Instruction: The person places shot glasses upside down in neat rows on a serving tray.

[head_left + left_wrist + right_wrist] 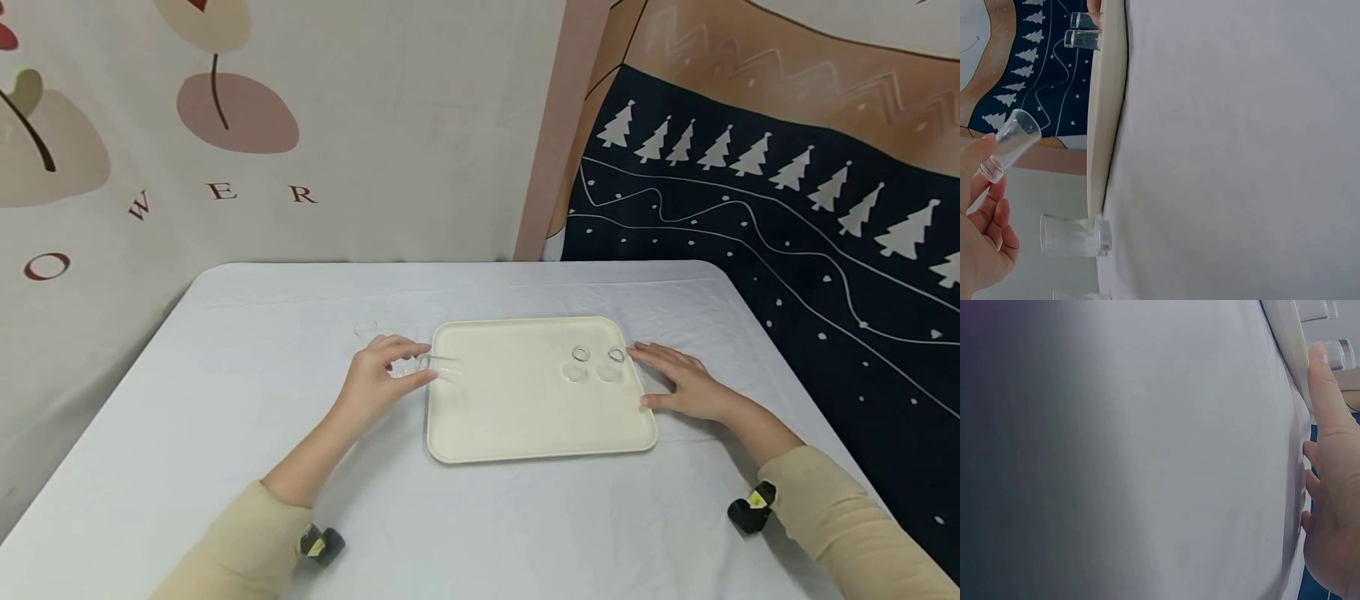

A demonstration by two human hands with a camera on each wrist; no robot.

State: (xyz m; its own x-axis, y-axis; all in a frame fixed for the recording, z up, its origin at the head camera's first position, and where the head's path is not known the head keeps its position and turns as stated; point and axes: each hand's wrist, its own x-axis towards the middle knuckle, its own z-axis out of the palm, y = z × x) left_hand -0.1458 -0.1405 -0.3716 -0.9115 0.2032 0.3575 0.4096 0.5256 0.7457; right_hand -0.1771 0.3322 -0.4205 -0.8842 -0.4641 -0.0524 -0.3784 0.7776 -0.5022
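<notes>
My left hand (378, 371) pinches a small clear glass (1013, 140) near its thick base, between thumb and fingers. That glass is tilted, its mouth pointing right over the left edge of the cream tray (510, 417). Toward the tray's far right corner, two similar clear glasses (575, 372) (609, 371) stand side by side, bases up. My right hand (686, 387) lies at the tray's right edge with fingers extended, fingertips close beside the nearer glass and thumb at the rim. In the left wrist view, another clear glass (1069, 235) stands mouth up on the table beyond my left hand.
Part of one more glass (1079, 296) shows at the bottom of the left wrist view. A white cloth (540, 525) covers the table. Behind it hangs a pale printed curtain (420, 167), with a dark tree-patterned cloth (697, 200) on the right.
</notes>
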